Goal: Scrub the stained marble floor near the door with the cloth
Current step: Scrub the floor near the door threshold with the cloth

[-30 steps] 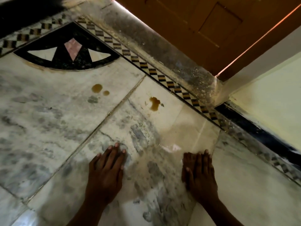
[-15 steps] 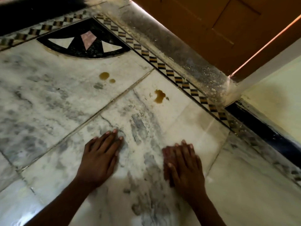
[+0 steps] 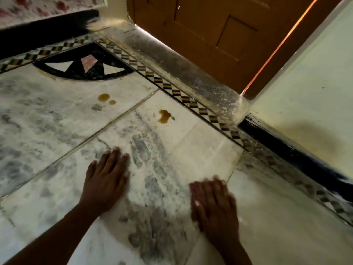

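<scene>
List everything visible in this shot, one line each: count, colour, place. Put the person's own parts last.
marble floor: one, white with grey veining, fills the lower frame
brown stains: three spots; two left of the tile joint, one larger nearer the door
corner inlay: one, black fan with white and pink wedges, upper left
checkered border: one strip, black, yellow and white, along the threshold
threshold: one, grey, dusty, below the door
door: one, brown wood, top centre
wall: one, pale, right, with black skirting
cloth: one, reddish, blurred, under the right hand
left hand: flat on the floor
right hand: presses the cloth, blurred
</scene>
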The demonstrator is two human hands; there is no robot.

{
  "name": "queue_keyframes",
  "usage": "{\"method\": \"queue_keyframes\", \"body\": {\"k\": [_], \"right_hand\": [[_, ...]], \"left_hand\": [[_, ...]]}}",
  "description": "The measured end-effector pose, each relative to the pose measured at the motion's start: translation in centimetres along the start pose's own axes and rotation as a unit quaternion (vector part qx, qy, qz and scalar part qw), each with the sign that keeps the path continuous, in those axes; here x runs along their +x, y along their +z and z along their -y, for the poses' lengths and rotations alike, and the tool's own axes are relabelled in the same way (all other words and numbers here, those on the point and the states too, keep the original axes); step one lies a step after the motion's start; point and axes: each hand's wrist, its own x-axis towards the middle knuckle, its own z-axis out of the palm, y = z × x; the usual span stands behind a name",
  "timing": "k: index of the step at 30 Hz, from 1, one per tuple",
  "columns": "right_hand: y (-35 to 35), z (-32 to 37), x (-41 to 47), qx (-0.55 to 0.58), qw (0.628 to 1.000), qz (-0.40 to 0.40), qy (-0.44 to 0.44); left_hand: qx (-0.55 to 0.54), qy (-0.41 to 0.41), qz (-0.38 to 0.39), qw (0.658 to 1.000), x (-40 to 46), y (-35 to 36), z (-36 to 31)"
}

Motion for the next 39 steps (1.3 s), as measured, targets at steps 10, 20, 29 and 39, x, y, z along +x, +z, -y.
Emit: {"method": "queue_keyframes", "body": {"k": [10, 20, 29, 39], "right_hand": [[0.6, 0.9, 10.9, 0.061, 0.982, 0.015, 0.177], [-1.1, -4.7, 2.9, 0.025, 0.981, 0.06, 0.18], [0.4, 4.5, 7.3, 0.048, 0.995, 0.012, 0.081], [-0.8, -1.4, 12.0, 0.09, 0.956, 0.035, 0.277]], "left_hand": [[0.026, -0.017, -0.008, 0.999, -0.4, 0.9, -0.3], [-0.003, -0.023, 0.019, 1.0, 0.0, -0.2, -0.5], [-0.006, -0.024, 0.001, 1.0, -0.3, 0.1, -0.8], [0.032, -0.011, -0.027, 0.999, -0.4, 0.4, -1.0]]}}
